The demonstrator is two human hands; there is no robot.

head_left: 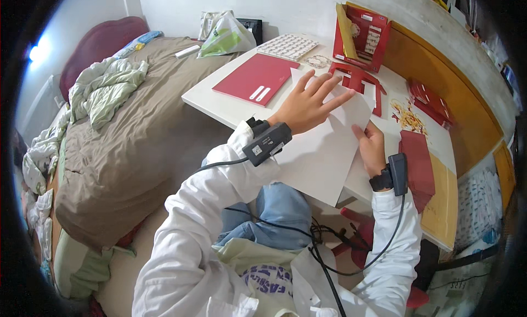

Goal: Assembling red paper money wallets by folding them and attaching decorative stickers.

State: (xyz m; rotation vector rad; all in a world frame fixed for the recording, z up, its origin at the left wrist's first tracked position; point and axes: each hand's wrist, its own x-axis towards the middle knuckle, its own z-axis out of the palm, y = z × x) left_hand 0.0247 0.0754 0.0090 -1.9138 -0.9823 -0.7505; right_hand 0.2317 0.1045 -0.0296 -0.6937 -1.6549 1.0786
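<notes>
From the head camera I count one large white sheet of paper (pixel 324 152), one flat red rectangular folder (pixel 255 78), one open red cardboard box (pixel 362 37) standing at the back, one white tray of small pale pieces (pixel 288 46), and one red cut-out paper shape (pixel 357 78) beyond the sheet. A stack of red cards (pixel 431 100) lies at the right; I cannot count them.

The white sheet overhangs the near edge of the white desk (pixel 211 100), its lower corner hanging free above my lap. Left of the desk there is open room down to the bed with the brown cover (pixel 126 136). At the right, the orange wooden board (pixel 422 59) closes things in, and a dark red paper piece (pixel 418 163) lies just beside my right hand.

My left hand (pixel 307 106) lies flat on the sheet's upper part, fingers spread apart, pressing and clamping nothing. My right hand (pixel 372 149) is at the sheet's right edge, thumb on top; its grip looks pinched on the paper, though the fingers beneath are hidden.
</notes>
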